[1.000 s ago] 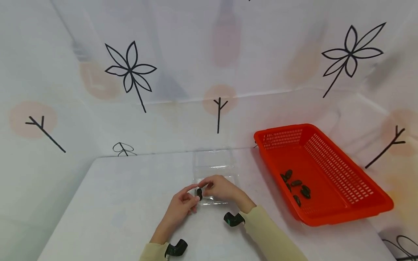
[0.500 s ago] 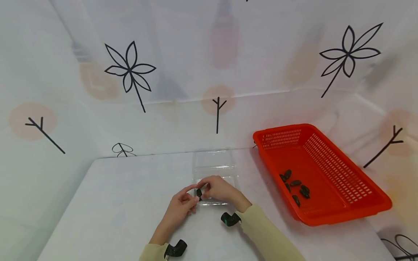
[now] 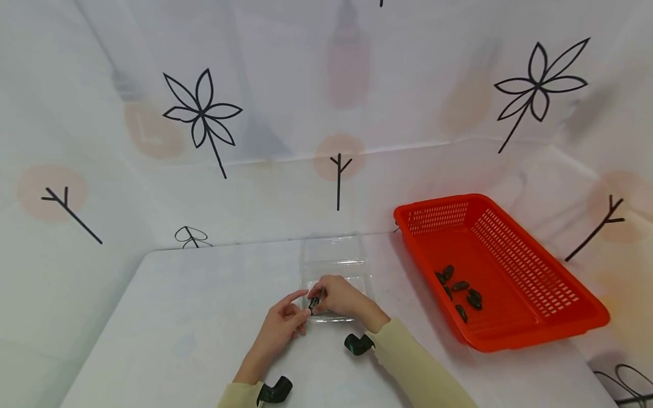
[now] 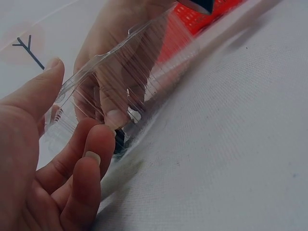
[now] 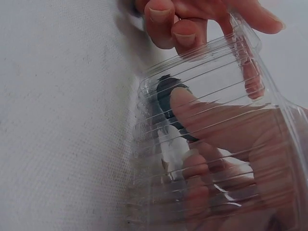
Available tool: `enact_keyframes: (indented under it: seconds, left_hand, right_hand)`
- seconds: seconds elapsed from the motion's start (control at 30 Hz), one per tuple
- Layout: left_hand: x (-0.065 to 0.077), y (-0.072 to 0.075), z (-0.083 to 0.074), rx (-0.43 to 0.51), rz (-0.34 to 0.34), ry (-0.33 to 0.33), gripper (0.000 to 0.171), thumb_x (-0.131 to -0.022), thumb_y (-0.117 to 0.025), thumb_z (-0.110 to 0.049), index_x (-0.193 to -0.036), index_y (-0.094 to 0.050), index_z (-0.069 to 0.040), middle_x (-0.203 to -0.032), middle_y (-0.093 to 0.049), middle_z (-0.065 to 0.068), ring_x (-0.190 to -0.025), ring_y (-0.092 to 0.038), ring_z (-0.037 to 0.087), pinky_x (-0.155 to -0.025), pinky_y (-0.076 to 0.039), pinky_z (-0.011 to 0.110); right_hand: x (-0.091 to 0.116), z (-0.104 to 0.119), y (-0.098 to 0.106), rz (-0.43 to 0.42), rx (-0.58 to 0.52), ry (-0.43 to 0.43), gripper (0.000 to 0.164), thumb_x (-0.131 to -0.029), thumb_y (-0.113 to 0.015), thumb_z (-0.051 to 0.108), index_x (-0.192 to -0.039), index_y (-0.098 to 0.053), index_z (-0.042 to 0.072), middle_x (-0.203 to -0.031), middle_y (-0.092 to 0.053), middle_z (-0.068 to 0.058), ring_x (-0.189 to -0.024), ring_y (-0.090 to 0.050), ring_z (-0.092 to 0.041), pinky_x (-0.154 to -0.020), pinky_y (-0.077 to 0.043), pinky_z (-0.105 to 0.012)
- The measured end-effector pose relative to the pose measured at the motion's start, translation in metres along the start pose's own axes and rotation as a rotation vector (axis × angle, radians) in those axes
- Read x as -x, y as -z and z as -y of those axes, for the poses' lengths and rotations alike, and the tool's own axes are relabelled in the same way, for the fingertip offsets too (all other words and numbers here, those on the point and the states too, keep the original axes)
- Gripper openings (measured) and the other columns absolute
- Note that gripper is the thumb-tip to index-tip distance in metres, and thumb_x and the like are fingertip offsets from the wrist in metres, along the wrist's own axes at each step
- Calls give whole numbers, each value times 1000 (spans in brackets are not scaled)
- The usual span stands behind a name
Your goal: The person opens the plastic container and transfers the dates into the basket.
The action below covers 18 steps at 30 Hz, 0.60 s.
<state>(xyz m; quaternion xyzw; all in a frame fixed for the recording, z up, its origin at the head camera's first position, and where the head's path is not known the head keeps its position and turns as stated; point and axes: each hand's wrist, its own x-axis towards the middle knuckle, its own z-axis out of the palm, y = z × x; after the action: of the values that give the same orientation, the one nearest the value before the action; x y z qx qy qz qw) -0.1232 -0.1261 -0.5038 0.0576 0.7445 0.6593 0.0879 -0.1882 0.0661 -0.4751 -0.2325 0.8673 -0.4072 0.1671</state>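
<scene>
A clear plastic box (image 3: 336,319) with a hinged lid (image 3: 333,248) folded back lies on the white table. My right hand (image 3: 339,294) reaches inside, its thumb and fingers pinching a small dark green oval piece (image 5: 166,94) near the box's left end. Through the ribbed clear wall (image 5: 211,72), the piece looks tilted, low by the floor of the box. At that same left end my left hand (image 3: 282,323) grips the box, with fingers (image 4: 86,190) curled against the outside. Part of the piece is hidden behind the fingers in the left wrist view.
To the right stands a red perforated basket (image 3: 515,334). Several similar dark green pieces (image 3: 460,285) lie in its left part. A white patterned cloth (image 3: 285,187) hangs behind the table. Each wrist carries a dark camera mount (image 3: 359,344).
The dark green piece has tilted from upright to slanting, its top towards the right, as my right hand's fingers close around it. My left hand stays at the box's end. The head view shifts slightly.
</scene>
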Motion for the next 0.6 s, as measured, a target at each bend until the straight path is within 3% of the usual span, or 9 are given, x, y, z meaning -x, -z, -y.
enact_keyframes:
  seconds: [0.6]
  left_hand:
    - [-1, 3, 2, -21, 21, -24, 48, -94, -71, -13, -139, -56, -9, -75, -60, 9, -57, -60, 16, -52, -45, 22]
  right_hand:
    - [1, 1, 6, 10, -60, -8, 17, -78, -83, 2, -86, -74, 14, -77, -66, 7, -73, -58, -12, -68, -48, -29]
